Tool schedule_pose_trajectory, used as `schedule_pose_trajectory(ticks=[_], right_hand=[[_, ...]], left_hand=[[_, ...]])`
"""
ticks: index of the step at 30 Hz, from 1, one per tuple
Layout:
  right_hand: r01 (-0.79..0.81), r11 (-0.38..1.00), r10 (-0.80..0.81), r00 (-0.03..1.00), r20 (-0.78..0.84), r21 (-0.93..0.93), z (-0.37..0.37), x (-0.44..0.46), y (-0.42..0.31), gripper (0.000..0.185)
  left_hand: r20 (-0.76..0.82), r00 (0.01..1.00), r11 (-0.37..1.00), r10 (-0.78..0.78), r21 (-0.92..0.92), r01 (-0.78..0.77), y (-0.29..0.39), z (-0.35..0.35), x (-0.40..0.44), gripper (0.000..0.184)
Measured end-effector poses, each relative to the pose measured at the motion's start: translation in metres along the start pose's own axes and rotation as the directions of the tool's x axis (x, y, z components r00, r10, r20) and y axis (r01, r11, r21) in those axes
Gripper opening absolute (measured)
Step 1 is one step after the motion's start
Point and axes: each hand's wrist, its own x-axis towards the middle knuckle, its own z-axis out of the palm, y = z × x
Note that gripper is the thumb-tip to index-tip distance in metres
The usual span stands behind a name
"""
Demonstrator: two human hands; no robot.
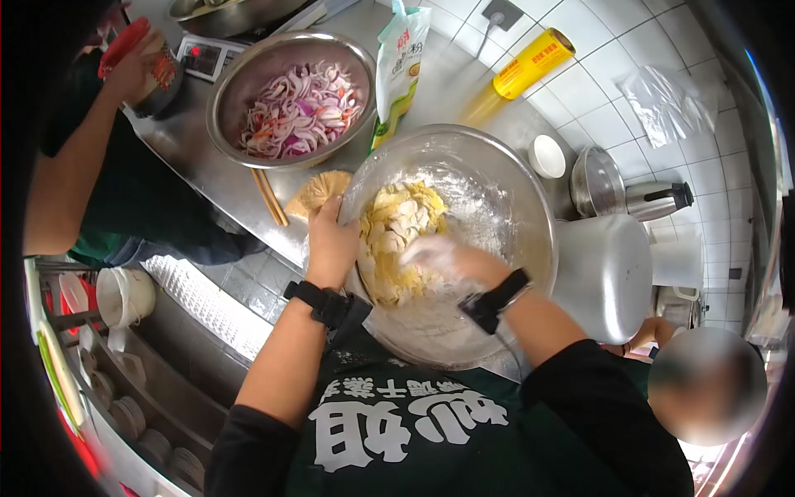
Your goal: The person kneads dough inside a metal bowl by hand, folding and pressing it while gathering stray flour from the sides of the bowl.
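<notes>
A large metal bowl [505, 224] dusted with white flour stands right in front of me. Inside it, on the left, lies a heap of pale and yellow floured pieces [402, 219]. My left hand [334, 248] grips the bowl's left rim, with the thumb towards the inside. Over the heap's right edge is my right hand [447, 258], coated in flour and blurred; its fingers point left into the pieces, and whether they hold any cannot be made out. Both wrists wear black bands.
Beyond stand a bowl of sliced onions [298, 108], a flour bag [402, 70], a yellow film roll [534, 64] and a scale [203, 58]. Chopsticks [270, 197] lie left. At right are a white cup [546, 156] and a metal pot [604, 277]. One person stands left, another right.
</notes>
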Motion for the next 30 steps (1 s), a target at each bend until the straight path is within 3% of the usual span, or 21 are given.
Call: schedule_pose_trajectory(ticks=[2,3,5,6,8,9,11,14,16,17,20,23,24,27,29,30], right_hand=[[-0.077,0.996,0.079,0.995,-0.059,0.039,-0.030,-0.003,0.017,0.028],[-0.148,0.975,0.159,0.986,-0.057,0.165,-0.010,0.008,0.021,0.031],[-0.083,0.986,0.126,0.938,-0.323,0.142,-0.021,0.020,0.030,0.041],[0.176,0.963,-0.231,0.928,-0.293,-0.203,-0.019,0.045,0.063,0.054],[0.017,0.998,-0.003,0.973,-0.231,0.060,0.002,0.077,0.030,0.048],[-0.213,0.940,0.229,0.973,-0.032,0.268,-0.005,0.073,-0.011,0.042],[-0.014,0.778,0.007,1.000,0.014,0.628,0.017,0.072,0.033,0.049],[0.142,0.957,-0.136,0.990,-0.040,0.252,0.039,0.038,0.015,0.067],[0.172,0.978,-0.180,0.982,-0.059,-0.119,0.057,-0.006,-0.022,0.060],[0.080,0.912,-0.123,0.989,-0.082,-0.403,0.069,-0.018,-0.032,0.052],[-0.235,0.972,0.220,0.905,-0.363,0.002,0.120,-0.002,-0.027,0.041],[-0.019,0.908,-0.012,0.997,-0.071,-0.418,0.100,0.015,-0.026,0.028],[-0.012,0.897,-0.051,0.990,-0.131,-0.442,0.107,0.028,-0.016,0.018],[0.008,0.881,-0.092,0.984,-0.156,-0.473,0.111,0.037,-0.006,0.016],[-0.072,0.879,0.075,0.997,-0.013,-0.472,0.101,0.035,-0.006,0.040],[0.004,0.928,0.018,0.998,0.057,-0.374,0.084,0.026,-0.008,0.047]], left_hand=[[-0.024,0.999,0.999,0.037,-0.034,-0.038,0.007,0.005,-0.001,0.045],[-0.024,1.000,0.999,-0.016,0.036,0.016,-0.005,-0.016,-0.014,0.045],[-0.034,0.999,1.000,0.005,0.029,-0.004,-0.003,-0.007,-0.007,0.044],[-0.031,0.999,0.999,0.025,0.037,-0.024,-0.001,-0.003,-0.005,0.044],[-0.028,0.998,0.996,0.048,0.080,-0.046,0.001,-0.007,-0.004,0.043],[-0.045,0.998,0.996,0.031,0.090,-0.027,-0.002,-0.008,-0.007,0.043],[-0.086,0.996,0.997,0.009,0.082,-0.001,-0.001,-0.006,-0.009,0.043],[-0.050,0.998,0.997,-0.042,0.064,0.045,0.002,-0.009,-0.009,0.042],[-0.034,0.998,0.998,-0.058,0.002,0.059,-0.002,-0.007,-0.008,0.042],[-0.029,0.998,0.998,-0.064,-0.028,0.063,-0.003,-0.005,-0.006,0.043],[-0.015,0.997,0.997,-0.079,0.018,0.079,0.015,-0.010,-0.011,0.043],[-0.038,0.999,0.999,-0.033,0.034,0.035,0.016,-0.008,-0.012,0.043],[-0.029,0.998,0.998,-0.052,0.034,0.052,0.013,-0.009,-0.014,0.043],[-0.001,0.999,0.998,-0.054,0.042,0.054,0.009,-0.007,-0.009,0.043],[0.025,0.999,0.996,-0.046,0.076,0.044,0.010,-0.010,-0.010,0.043],[0.004,0.998,0.996,-0.056,0.073,0.055,0.008,-0.008,-0.010,0.043]])
